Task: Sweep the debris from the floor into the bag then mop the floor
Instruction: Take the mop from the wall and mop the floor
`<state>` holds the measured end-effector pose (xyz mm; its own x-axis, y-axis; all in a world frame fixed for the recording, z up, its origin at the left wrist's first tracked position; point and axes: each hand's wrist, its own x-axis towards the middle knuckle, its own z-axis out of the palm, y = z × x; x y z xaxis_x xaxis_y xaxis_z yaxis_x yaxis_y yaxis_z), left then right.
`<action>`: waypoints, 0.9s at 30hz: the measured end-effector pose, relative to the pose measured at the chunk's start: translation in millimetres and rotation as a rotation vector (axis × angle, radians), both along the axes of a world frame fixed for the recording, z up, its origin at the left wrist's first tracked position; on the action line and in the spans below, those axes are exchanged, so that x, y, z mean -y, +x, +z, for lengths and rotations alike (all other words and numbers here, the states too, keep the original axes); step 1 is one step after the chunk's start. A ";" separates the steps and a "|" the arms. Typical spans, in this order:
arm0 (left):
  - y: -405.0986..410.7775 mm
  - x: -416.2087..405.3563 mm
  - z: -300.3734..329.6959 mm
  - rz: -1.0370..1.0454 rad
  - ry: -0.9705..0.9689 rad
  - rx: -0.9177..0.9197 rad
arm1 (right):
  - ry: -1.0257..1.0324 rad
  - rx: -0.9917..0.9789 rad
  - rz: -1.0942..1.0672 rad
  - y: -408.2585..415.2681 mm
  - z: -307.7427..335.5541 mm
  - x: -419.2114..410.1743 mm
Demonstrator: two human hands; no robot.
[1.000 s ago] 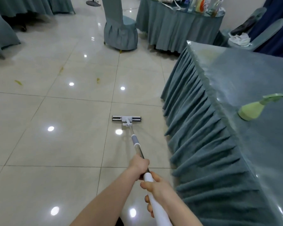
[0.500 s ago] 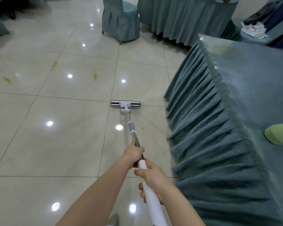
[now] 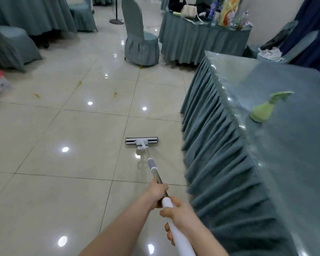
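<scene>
Beside the skirted teal counter [image 3: 294, 145], both hands, left [image 3: 156, 193] ahead of right [image 3: 181, 216], clasp the white-handled flat mop [image 3: 141, 141], its head flat on glossy beige floor tiles [image 3: 44, 200]; yellow debris bits [image 3: 115, 94] lie ahead, so I'd overlap long, even strokes.

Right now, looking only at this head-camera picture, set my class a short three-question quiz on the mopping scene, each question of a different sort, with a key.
1. True or false: both hands grip the mop handle.
2. Multiple choice: the green spray bottle is
A. on the floor
B. on the draped table
C. on a chair
3. Short answer: what still lies on the floor beyond the mop head?

Key
1. True: the left hand is further down the shaft, the right hand nearer the body.
2. B
3. Small yellow bits on the tiles, not yet reached.
</scene>
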<state>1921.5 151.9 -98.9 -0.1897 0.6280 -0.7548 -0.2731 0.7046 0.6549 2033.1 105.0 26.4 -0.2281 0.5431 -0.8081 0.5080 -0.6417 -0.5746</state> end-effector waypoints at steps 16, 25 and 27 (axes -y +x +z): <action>179.4 140.0 19.9 -0.057 -0.044 -0.078 | 0.079 -0.016 -0.055 175.9 12.4 144.1; 133.3 52.4 7.8 -0.041 0.010 -0.107 | 0.096 0.025 0.048 125.5 -26.3 40.9; 118.6 23.0 3.4 -0.031 0.024 -0.097 | 0.086 0.037 0.066 111.4 -33.0 9.3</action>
